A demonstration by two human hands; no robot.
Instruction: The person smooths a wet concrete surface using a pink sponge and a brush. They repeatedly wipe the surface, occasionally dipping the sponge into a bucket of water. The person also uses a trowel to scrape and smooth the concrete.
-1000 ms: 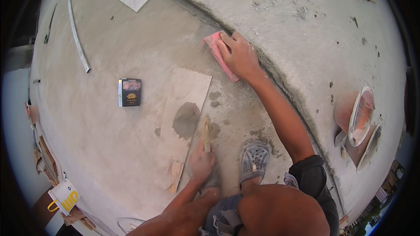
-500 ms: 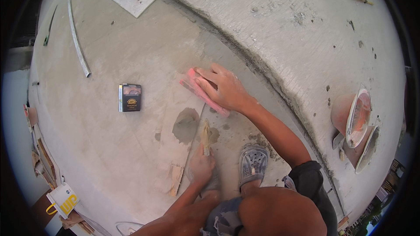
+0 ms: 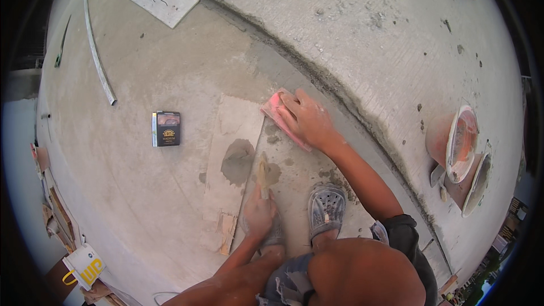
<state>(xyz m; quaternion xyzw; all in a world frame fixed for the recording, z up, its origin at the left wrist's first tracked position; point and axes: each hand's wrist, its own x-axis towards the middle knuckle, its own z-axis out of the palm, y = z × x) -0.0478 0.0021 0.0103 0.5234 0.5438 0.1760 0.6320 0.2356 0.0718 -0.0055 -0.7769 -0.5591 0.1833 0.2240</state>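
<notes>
Right hand (image 3: 307, 120) lies flat, fingers together, pressed on a pink sponge (image 3: 279, 114) that shows beyond its fingertips and along its left edge, on the concrete floor (image 3: 141, 79). Left hand (image 3: 259, 213) is closed around the handle of a small trowel (image 3: 263, 173), whose blade points away from it toward a wet mortar patch (image 3: 238, 161). A grey sandal (image 3: 327, 207) sits just right of the left hand.

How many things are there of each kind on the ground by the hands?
Pink sponge, under the right hand: 1
Trowel, in the left hand: 1
Dark small box: 1
Flat board: 1
Orange buckets: 1
Grey sandals: 1
Total: 6
</notes>
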